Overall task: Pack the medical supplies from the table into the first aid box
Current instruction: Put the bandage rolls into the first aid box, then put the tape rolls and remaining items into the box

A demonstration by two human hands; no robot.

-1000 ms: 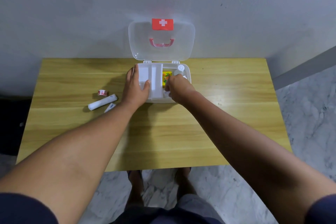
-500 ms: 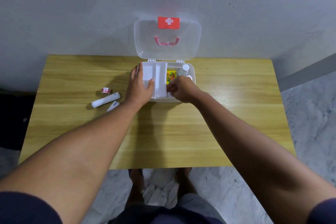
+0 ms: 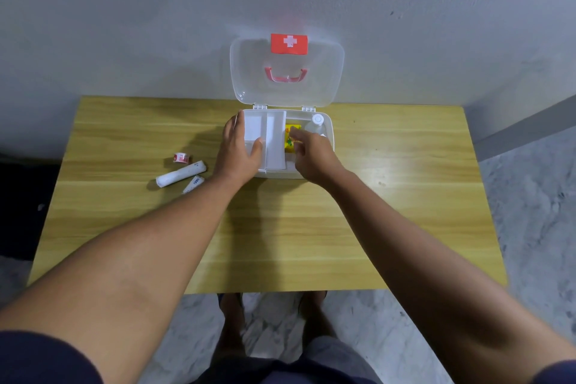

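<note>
- Two bare hands were over the first aid box (image 3: 328, 146), which sat on the wooden table (image 3: 280, 227) with its clear lid (image 3: 249, 72) standing open behind the hands.
- The left hand (image 3: 238, 154) held the white tray (image 3: 265, 134) in the left part of the box. Its thumb was pressed on the top of the tray and its fingers were curled over the tray's left edge.
- The right hand (image 3: 313, 156) was loose and partly open, with its fingers pointing down into the right part of the box. The fingertips were at a yellow packet (image 3: 291, 142) lying inside, just right of the tray. I could not tell if they gripped it.
- A little clear bottle (image 3: 316, 123) with a white cap lay in the box just past the right hand.
- Three things were on the table to the left of the left hand: a small roll of tape (image 3: 181, 158), a white bandage roll (image 3: 180, 174) and a small white tube (image 3: 194, 184).
- The tube was just beside the left wrist. The tape was the farthest from it.
</note>
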